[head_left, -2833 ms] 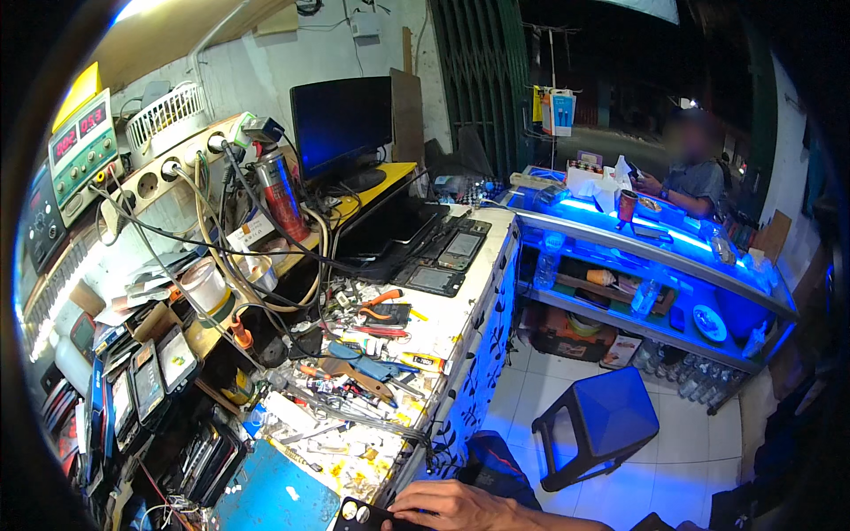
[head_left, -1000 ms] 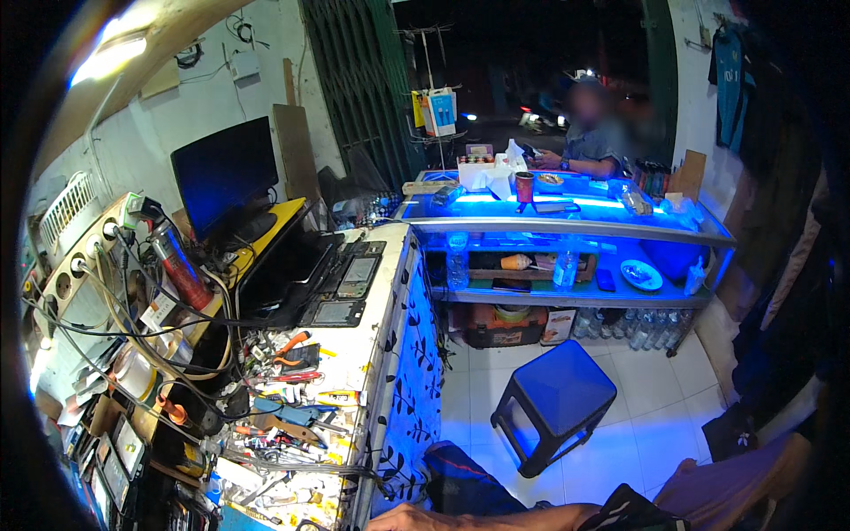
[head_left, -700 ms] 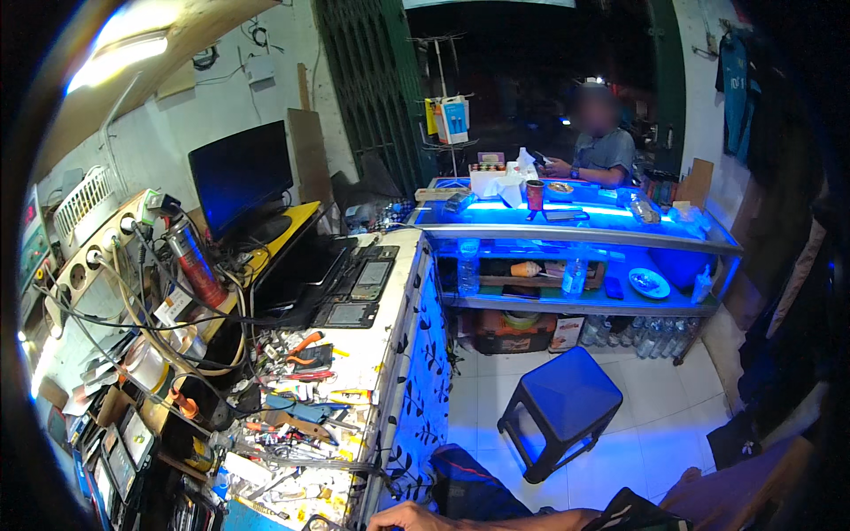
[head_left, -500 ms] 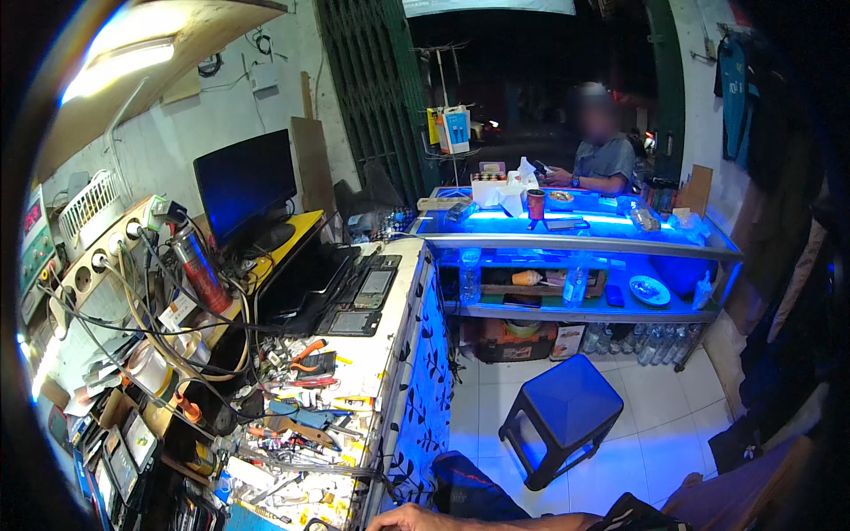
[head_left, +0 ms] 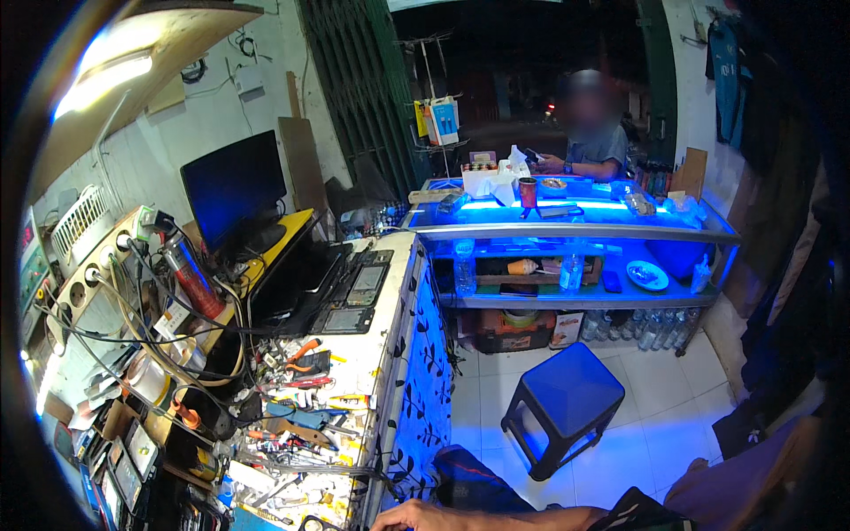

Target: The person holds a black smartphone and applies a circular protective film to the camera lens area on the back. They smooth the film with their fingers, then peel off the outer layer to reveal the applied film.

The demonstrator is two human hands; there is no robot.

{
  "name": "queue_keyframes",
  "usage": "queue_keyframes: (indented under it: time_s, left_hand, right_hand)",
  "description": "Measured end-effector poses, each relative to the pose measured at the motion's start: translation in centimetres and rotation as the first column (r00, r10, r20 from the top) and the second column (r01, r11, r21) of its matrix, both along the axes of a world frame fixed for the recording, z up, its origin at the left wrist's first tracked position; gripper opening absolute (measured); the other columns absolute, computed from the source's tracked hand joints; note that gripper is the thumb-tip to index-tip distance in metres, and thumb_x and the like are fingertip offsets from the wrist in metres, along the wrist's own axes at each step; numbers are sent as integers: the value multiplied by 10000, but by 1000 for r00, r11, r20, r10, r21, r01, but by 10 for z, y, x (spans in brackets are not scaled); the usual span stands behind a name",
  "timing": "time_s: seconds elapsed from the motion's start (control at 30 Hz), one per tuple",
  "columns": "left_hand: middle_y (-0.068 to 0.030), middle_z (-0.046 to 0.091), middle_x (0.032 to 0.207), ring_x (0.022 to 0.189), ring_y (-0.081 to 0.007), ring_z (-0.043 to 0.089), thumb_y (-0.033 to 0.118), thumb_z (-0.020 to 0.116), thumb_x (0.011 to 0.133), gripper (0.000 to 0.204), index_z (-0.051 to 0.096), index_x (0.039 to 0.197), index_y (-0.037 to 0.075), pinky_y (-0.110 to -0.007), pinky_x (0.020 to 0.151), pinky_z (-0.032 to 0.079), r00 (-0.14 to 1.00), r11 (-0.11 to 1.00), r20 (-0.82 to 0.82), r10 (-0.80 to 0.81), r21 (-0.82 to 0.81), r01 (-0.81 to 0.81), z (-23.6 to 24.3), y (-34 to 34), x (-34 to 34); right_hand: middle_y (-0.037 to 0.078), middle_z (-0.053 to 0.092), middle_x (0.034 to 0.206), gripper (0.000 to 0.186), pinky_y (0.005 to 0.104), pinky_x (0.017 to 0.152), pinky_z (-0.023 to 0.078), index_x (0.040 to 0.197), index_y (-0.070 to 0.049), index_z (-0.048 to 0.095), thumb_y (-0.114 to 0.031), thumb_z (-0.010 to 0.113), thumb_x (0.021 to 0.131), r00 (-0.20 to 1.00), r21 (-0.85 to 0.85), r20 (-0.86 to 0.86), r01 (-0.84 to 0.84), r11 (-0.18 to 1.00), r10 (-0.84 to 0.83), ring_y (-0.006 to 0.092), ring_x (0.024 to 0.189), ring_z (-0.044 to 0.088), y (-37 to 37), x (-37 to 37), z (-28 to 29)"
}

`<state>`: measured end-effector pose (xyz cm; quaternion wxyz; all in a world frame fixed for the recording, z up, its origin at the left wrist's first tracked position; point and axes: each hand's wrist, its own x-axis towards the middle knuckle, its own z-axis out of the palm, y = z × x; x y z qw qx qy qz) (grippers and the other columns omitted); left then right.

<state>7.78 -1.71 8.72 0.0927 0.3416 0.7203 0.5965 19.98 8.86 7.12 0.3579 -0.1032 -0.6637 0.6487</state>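
Note:
My right hand [head_left: 409,516] is at the lower edge, its bent fingers partly cut off, so what they grip is hidden. A dark object with round lenses [head_left: 315,523], apparently a phone, lies just left of it. Above them, the cluttered workbench [head_left: 398,301] carries scattered hand tools [head_left: 301,363], a blue mat [head_left: 252,518] and opened flat devices with exposed screens or boards [head_left: 354,292]. My dark-clad leg [head_left: 474,487] is beside the bench. My left hand is out of view.
A plastic stool [head_left: 571,380] stands on the tiled floor. A glass display counter [head_left: 567,232] spans the back, with a person [head_left: 593,155] behind it holding a small dark device. A monitor [head_left: 230,186], cable-laden shelf [head_left: 204,323] and hanging clothes [head_left: 728,80] flank the space.
Since the oldest frame my view has swung up toward the shop front, leaving my right hand and the phone-like object mostly below the picture. In the latest half second little differs.

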Motion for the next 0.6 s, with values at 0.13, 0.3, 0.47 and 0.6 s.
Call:
queue_keyframes:
  time_s: [0.13, 0.3, 0.47, 0.6]
  left_hand:
    - [-182, 669, 960, 812, -223, 628, 221, 695, 861, 365, 630, 1041, -90, -333, 729, 517, 999, 995, 21, -26, 98, 24, 3, 4, 3]
    - [-177, 666, 975, 824, -213, 621, 202, 685, 872, 352, 623, 1058, -90, -327, 733, 515, 999, 999, 40, -29, -32, 30, 10, 6, -7]
    - [-189, 673, 959, 811, -213, 628, 203, 672, 881, 343, 633, 1041, -98, -328, 728, 515, 994, 996, -69, -88, -1, 88, 11, 15, -3]
    - [-169, 675, 968, 827, -214, 627, 199, 678, 875, 352, 625, 1061, -95, -327, 731, 512, 994, 994, 15, -107, -14, 107, 13, 23, 1]
  right_hand:
    - [32, 583, 706, 268, 256, 615, 452, 930, 3, 623, -264, 604, 914, 994, 5, 50, 95, 995, -96, 64, 661, 523, -3, -11, 1]
    - [110, 607, 713, 265, 280, 628, 476, 918, 33, 621, -231, 603, 911, 986, 61, 33, 160, 985, -162, 111, 657, 572, -8, -11, 1]
    - [95, 623, 727, 235, 280, 594, 476, 915, 33, 613, -202, 606, 909, 974, 166, 15, 219, 961, -225, 114, 628, 579, 2, -10, 5]
    - [123, 519, 579, 264, 312, 480, 392, 848, 43, 603, -211, 594, 917, 923, 195, 71, 358, 913, -377, 92, 501, 443, 8, -10, 13]
